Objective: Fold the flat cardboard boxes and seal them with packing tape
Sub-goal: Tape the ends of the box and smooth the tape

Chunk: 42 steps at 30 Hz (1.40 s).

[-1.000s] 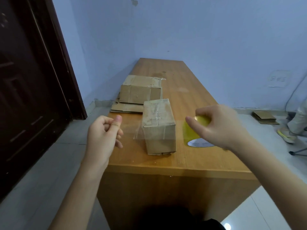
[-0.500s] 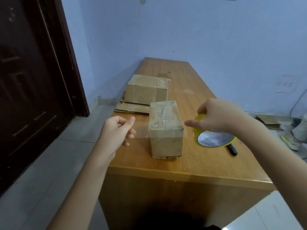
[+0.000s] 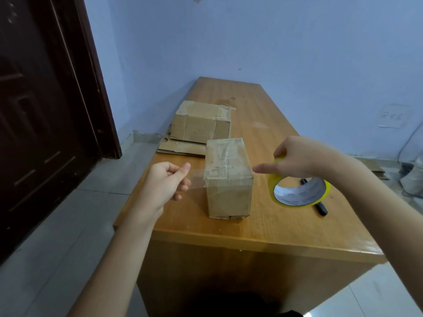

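One long wooden table (image 3: 270,143) carries all items. A closed brown cardboard box (image 3: 201,124) sits at its left side on a stack of flat cardboard sheets (image 3: 180,147). Nearer the front edge stands a smaller upright brown cardboard box (image 3: 229,177). The right hand (image 3: 299,157) grips a yellow roll of clear packing tape (image 3: 298,191) just right of that box, forefinger extended. The left hand (image 3: 166,184) pinches the free end of the clear tape strip (image 3: 196,179), stretched across the box's near face. A black marker (image 3: 320,205) lies behind the roll.
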Available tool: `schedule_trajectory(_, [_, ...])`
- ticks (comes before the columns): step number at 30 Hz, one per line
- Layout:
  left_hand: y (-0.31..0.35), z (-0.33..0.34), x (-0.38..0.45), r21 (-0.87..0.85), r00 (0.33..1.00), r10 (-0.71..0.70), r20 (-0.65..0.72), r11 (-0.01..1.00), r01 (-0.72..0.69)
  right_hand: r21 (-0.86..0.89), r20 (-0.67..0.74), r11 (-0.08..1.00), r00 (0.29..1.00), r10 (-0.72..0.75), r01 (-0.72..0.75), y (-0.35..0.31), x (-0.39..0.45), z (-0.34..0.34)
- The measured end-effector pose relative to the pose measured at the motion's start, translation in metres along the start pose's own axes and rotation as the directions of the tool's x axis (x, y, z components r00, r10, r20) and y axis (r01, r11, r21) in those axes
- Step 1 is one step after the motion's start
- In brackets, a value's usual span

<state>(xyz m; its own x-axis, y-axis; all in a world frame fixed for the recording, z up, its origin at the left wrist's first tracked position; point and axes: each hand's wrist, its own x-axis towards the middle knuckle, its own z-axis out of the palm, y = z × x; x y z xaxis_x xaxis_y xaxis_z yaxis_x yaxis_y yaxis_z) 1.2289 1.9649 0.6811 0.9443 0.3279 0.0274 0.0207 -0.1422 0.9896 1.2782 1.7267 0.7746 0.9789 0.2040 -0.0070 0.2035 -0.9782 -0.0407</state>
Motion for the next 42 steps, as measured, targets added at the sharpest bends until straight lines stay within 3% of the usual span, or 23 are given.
schedule_trajectory(8, [-0.008, 0.019, -0.006, -0.114, 0.994, -0.085, 0.075, 0.989, 0.093, -0.001, 0.114, 0.997, 0.990, 0.080, -0.080, 0.009, 0.001, 0.005])
schedule_trajectory(13, [-0.015, 0.036, -0.009, -0.151, 0.987, -0.149, 0.055, 0.976, 0.155, 0.014, 0.147, 0.997, 0.986, 0.075, -0.078, 0.014, 0.001, 0.011])
schedule_trajectory(21, [-0.018, 0.060, -0.021, 0.205, 0.992, 0.059, -0.116, 0.978, -0.035, -0.029, 0.192, 0.999, 0.981, 0.022, -0.017, 0.013, 0.005, 0.008])
schedule_trajectory(26, [-0.016, 0.059, -0.017, 0.313, 0.993, 0.037, -0.112, 0.950, 0.000, 0.004, 0.214, 1.000, 0.977, 0.010, -0.011, 0.013, 0.001, 0.009])
schedule_trajectory(30, [-0.022, 0.050, -0.019, 0.438, 1.000, -0.016, -0.014, 0.899, 0.021, 0.020, 0.207, 1.000, 0.978, 0.001, -0.005, 0.012, -0.001, 0.008])
schedule_trajectory(32, [-0.027, 0.043, -0.023, 0.457, 0.999, 0.028, -0.024, 0.890, -0.014, 0.027, 0.204, 1.000, 0.979, -0.009, 0.004, 0.012, -0.001, 0.008])
schedule_trajectory(34, [-0.027, 0.037, -0.027, 0.370, 0.985, 0.135, -0.105, 0.925, -0.087, 0.032, 0.208, 0.999, 0.978, -0.020, 0.014, 0.011, -0.001, 0.009])
schedule_trajectory(36, [-0.021, 0.032, -0.033, 0.128, 0.960, 0.211, -0.186, 0.974, -0.189, 0.036, 0.199, 0.999, 0.979, -0.033, 0.026, 0.010, -0.001, 0.010])
schedule_trajectory(38, [-0.012, 0.031, -0.042, -0.049, 0.938, 0.282, -0.204, 0.954, -0.297, 0.032, 0.191, 0.999, 0.981, -0.036, 0.030, 0.009, -0.001, 0.012])
schedule_trajectory(42, [-0.011, 0.044, -0.059, 0.049, 0.935, 0.354, -0.007, 0.934, -0.354, 0.029, 0.193, 0.999, 0.981, -0.032, 0.027, 0.010, 0.000, 0.012])
